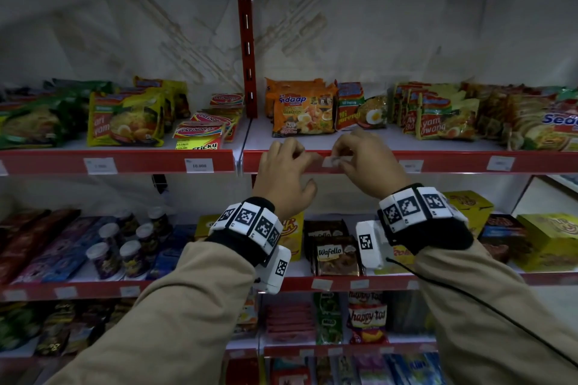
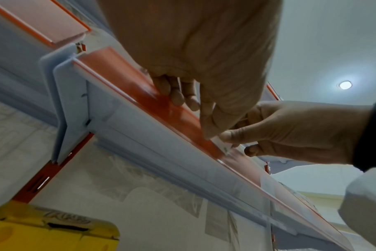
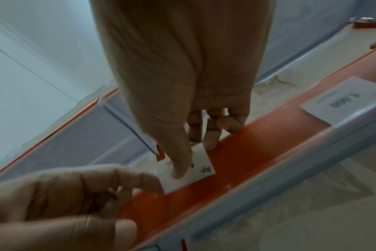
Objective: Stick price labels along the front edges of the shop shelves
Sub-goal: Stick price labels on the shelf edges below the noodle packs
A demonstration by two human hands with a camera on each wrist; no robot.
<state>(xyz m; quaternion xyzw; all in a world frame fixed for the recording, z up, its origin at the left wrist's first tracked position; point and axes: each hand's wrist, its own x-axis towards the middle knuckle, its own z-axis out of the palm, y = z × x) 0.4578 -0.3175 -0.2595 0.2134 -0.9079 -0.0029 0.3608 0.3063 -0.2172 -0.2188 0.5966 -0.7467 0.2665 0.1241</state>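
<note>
The landmark here is the long red plastic price strip (image 1: 375,162) on the front edge of the noodle shelf, and everything is placed from it. Going from the left, on the neighbouring strip (image 1: 140,162) two white paper labels (image 1: 199,165) already sit, so that part seems done. Next comes the left hand (image 1: 283,172), raised against the left part of the red strip; its fingers are curled, and in the left wrist view their tips touch the strip face while the thumb reaches toward the label. I cannot tell if this hand truly grips anything. Just to its right is the small white paper price label (image 3: 186,169), printed with "Rp.", lying on the strip below the orange noodle packets (image 1: 301,114). The right hand (image 1: 362,162) pinches it: the thumb (image 3: 178,163) presses on its face and the fingers are behind its upper edge. Further right on the same strip another white label (image 3: 341,101) is already fixed, and one more (image 1: 500,163) beyond it. I judge the step in hand is seating this label on the strip. The next move probably calls for holding it level with its neighbours, then rubbing it flat from one end so it does not sit crooked or lift at a corner.
</note>
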